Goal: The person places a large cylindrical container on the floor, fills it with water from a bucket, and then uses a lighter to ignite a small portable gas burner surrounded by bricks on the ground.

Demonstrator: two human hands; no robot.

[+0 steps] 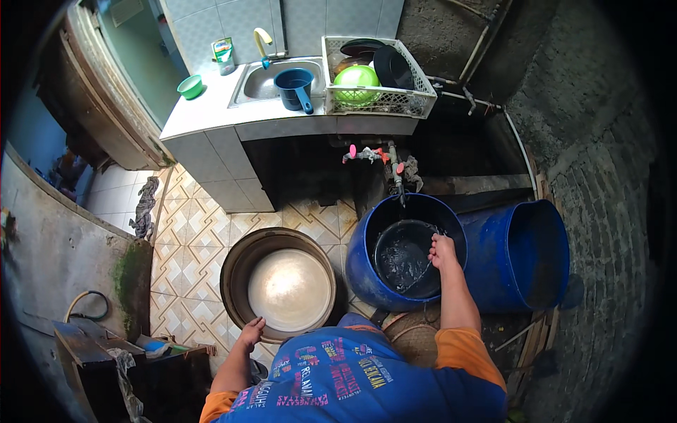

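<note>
My right hand (442,250) is closed around the thin bail handle of a black bucket (400,259). That bucket is inside an upright blue plastic drum (365,280), below the drum's rim, and water glints in it. On my left stands a large round metal pot (288,291), with its pale bottom showing and no contents visible. My left hand (253,334) is at the pot's near left rim, fingers close together; whether they grip the rim is unclear. A pipe tap with a pink handle (400,168) stands over the drum's far edge.
A second blue drum (537,254) lies tilted at the right. Ahead is a tiled counter (182,113) with a steel sink (251,87), a blue dipper (292,87), a green bowl (190,86) and a white crate (378,99) of dishes. A dark cabinet (174,380) stands at lower left.
</note>
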